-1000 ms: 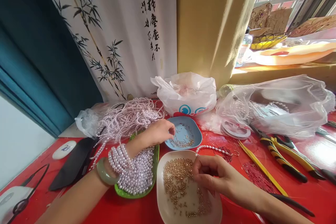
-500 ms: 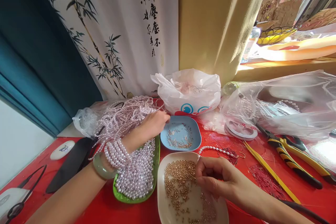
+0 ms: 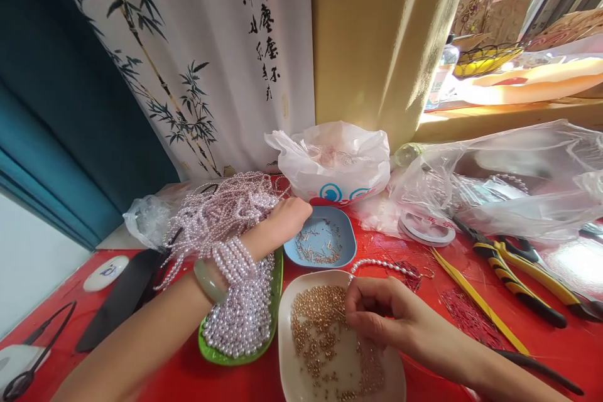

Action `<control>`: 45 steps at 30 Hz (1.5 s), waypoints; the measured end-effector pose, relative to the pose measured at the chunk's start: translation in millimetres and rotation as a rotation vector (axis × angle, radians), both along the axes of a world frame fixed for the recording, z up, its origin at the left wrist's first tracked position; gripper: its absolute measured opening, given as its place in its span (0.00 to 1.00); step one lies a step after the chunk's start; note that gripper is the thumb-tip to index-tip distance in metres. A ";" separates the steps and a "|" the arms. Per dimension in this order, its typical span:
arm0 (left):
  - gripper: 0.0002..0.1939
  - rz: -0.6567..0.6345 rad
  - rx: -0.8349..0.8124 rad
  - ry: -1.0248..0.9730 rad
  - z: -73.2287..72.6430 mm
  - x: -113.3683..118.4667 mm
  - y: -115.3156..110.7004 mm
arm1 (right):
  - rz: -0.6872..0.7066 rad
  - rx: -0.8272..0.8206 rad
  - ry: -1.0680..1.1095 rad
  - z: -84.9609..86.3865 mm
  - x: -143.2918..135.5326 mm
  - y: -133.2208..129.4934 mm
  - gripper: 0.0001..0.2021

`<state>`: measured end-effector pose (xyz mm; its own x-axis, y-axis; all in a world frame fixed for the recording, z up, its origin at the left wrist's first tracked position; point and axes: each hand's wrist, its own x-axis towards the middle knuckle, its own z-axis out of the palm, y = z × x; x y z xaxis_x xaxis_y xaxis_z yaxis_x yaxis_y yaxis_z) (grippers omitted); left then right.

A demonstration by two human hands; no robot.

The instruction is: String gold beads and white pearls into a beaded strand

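Observation:
My left hand [image 3: 293,218] is closed in a fist, its fingertips turned away, over the left edge of a blue tray [image 3: 352,245] with small metal pins. Whatever is in its fingers is hidden. Several loops of pearl beads and a pale green bangle [image 3: 207,282] circle that wrist. Below the forearm lie lilac pearl beads [image 3: 240,326] in a green tray [image 3: 277,289]. My right hand [image 3: 377,309] pinches the end of a pearl bead strand [image 3: 381,264] above a cream tray [image 3: 282,358] of small gold beads [image 3: 315,320].
Many bead strings [image 3: 221,207] are heaped behind the green tray. A white plastic bag [image 3: 330,163] stands at the back. On the right lie a white ribbon spool [image 3: 426,229], yellow tweezers [image 3: 480,301], black-and-yellow pliers [image 3: 513,282] and a large clear bag [image 3: 518,182].
My left hand has moved slightly right and toward me, farther over the blue tray's edge. My right hand keeps its pinch over the cream tray. The whole view has shifted slightly.

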<state>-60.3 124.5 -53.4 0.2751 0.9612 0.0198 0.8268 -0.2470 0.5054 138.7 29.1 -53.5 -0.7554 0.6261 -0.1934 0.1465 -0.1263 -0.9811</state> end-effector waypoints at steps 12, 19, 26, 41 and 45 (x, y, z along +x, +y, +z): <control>0.06 0.026 0.089 0.198 3.2 2.8 1.1 | -0.005 -0.011 0.042 -1.9 1.3 -0.5 0.06; 0.03 0.180 -0.142 -0.636 14.9 7.1 -40.0 | -0.202 0.071 0.096 1.7 -0.6 1.5 0.11; 0.08 0.216 -0.506 -1.334 12.5 17.2 -103.9 | -0.402 0.425 0.050 10.4 -7.9 -18.5 0.09; 0.08 0.065 -0.579 -1.615 1.7 26.6 -125.5 | -0.376 0.554 0.165 17.5 -19.3 -32.3 0.07; 0.06 0.058 -0.596 -1.618 -2.1 27.2 -125.1 | -0.368 0.539 0.150 18.2 -18.8 -31.7 0.06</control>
<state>-33.1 -0.7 -55.6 0.3044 0.9456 -0.1149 -0.5728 0.2781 0.7711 119.9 -2.5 -35.2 -0.4684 0.8276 0.3093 0.0443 0.3716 -0.9273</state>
